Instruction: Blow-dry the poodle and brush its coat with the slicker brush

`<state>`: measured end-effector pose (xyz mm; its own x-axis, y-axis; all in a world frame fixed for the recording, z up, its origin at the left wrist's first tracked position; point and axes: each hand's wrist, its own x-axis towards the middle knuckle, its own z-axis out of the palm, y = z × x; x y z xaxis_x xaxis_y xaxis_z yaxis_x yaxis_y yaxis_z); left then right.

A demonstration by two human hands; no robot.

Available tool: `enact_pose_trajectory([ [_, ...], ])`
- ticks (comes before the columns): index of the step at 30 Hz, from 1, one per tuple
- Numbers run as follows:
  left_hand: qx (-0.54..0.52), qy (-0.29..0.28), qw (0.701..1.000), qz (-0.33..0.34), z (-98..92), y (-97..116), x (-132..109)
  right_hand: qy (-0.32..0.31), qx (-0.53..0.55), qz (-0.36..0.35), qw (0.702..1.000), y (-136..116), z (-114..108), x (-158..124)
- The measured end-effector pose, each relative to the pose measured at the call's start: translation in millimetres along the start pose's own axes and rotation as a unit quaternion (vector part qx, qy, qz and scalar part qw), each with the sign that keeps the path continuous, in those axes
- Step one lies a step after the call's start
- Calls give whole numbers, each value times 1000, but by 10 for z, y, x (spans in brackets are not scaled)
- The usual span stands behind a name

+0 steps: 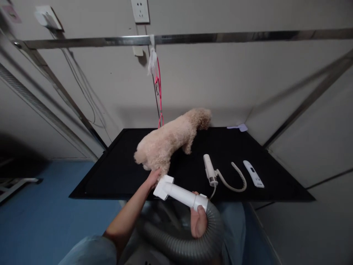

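Note:
A curly cream dog [168, 138] stands on the black table [110, 173], its head turned away to the far right. My left hand [153, 177] is closed around the lower part of its hind leg at the table's front edge; some of the fingers are hidden. In my right hand [199, 221] is a white vacuum grooming head [179, 193], gripped at the collar where a grey corrugated hose [193, 248] joins it. Its wide white end lies beside my left hand, against the leg fur.
On the table's right lie a white cylindrical handheld device [210, 169] with a cord, a thin curved tube [241, 184], and a flat white device [253, 173] with a small display. A purple brush [242, 127] lies at the back edge. A pink leash [160, 88] hangs from the metal bar [220, 38].

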<state>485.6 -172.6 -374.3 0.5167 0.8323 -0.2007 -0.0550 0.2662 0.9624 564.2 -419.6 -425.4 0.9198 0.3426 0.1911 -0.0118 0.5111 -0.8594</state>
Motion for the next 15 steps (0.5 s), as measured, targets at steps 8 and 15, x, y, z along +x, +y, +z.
enact_pose_trajectory([
  [8,149,99,977,119,-264,-366,-397,-3,18,87,996,-32,16,285],
  [15,116,205,965,116,-77,-421,-331,84,114,262,955,-82,37,500],
])
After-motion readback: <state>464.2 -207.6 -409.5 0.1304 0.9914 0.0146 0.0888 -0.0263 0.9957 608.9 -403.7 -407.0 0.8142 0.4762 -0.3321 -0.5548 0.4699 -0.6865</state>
